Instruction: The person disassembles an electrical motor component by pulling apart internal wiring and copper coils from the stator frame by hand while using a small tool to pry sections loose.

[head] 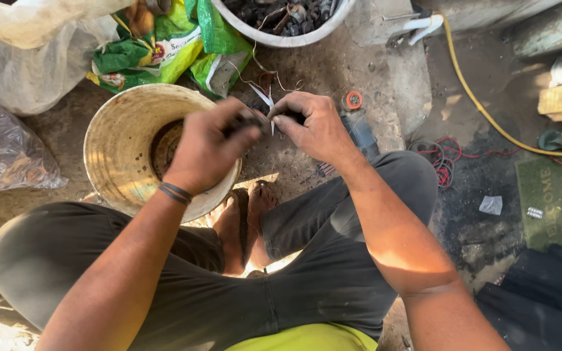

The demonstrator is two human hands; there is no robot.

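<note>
I sit cross-legged on the ground. My left hand [211,143] is closed around a small dark part, held above the rim of a tan bucket [120,142]. My right hand [315,125] pinches the same dark part from the right, fingertips meeting those of the left hand. A thin pale strip [266,99] sticks out between the two hands. What exactly the dark part is stays hidden under my fingers.
A white tub [281,39] of dark scrap stands at the top. Green sacks [164,45] and clear plastic bags [8,153] lie to the left. A power tool [358,123] lies behind my right hand. A yellow hose [482,107] and red wire [447,162] run on the right, beside a green doormat [544,201].
</note>
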